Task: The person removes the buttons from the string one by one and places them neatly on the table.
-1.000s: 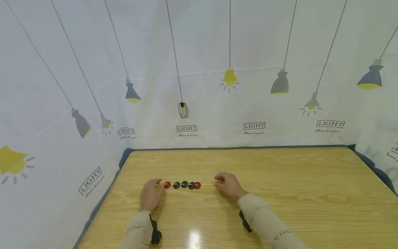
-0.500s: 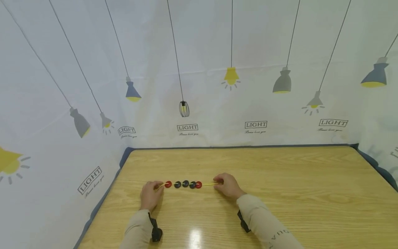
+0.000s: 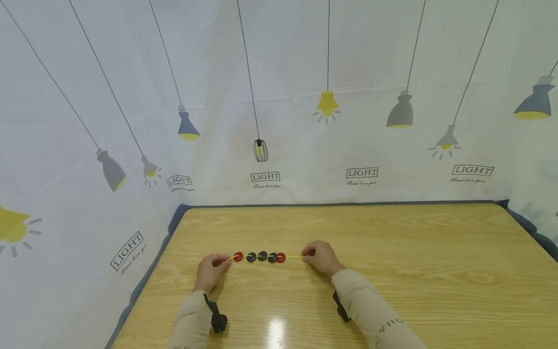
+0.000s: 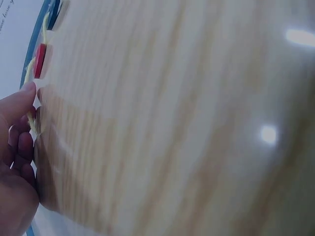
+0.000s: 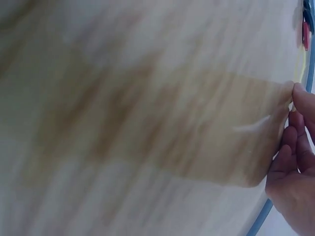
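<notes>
A yellow string (image 3: 295, 257) runs through a row of round button-like discs on the table. A red disc (image 3: 238, 257) is at the left end of the row, several dark ones (image 3: 262, 256) lie in the middle, and another red disc (image 3: 281, 258) overlaps the rightmost dark one. My left hand (image 3: 211, 271) pinches the string's left end between thumb and fingers, just beside the left red disc. At the other end, my right hand (image 3: 323, 257) pinches the string, which looks taut there. The left wrist view shows a short string tail (image 4: 32, 123) below the thumb.
The wooden table (image 3: 392, 271) has a dark blue edging along its back. White cloth (image 3: 301, 145) printed with lamps stands behind and to the left. A black wrist camera (image 3: 218, 321) sits on the left sleeve.
My left hand has drawn slightly away from the left red disc, with its fingers closing on the string end. The right hand keeps its pinch, and the discs hardly move.
</notes>
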Motion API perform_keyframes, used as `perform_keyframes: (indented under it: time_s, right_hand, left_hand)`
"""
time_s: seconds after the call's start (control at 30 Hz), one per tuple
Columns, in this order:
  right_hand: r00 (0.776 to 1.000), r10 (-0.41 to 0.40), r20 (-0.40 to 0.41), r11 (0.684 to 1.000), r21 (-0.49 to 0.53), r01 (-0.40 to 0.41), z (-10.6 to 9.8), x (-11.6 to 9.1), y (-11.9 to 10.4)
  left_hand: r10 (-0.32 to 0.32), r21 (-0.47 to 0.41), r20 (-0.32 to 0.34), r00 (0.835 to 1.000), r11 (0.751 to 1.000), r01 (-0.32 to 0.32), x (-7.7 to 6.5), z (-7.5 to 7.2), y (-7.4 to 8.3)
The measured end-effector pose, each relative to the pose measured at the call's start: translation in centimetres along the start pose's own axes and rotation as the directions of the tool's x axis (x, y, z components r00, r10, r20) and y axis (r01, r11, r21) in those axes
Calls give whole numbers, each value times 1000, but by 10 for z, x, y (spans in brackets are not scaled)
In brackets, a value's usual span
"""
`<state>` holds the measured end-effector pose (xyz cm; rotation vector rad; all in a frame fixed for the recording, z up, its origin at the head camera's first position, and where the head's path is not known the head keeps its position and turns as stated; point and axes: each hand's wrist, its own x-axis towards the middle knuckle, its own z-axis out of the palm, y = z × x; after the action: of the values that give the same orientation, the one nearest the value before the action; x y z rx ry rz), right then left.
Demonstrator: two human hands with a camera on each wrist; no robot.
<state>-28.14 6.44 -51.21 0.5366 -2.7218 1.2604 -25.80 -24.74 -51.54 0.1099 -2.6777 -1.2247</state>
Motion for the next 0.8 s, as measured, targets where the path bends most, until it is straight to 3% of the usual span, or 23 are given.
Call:
perform_keyframes:
  time_s: [0.3, 0.8]
  right_hand:
    - [999, -22, 34, 999, -27, 23, -1, 2, -1]
    - [999, -31, 13, 998, -51, 31, -5, -5, -4]
  left_hand:
    - [-3, -9, 16, 1000, 1000, 4, -1, 0, -4]
    - [20, -43, 45, 999, 999, -18, -8, -4, -1]
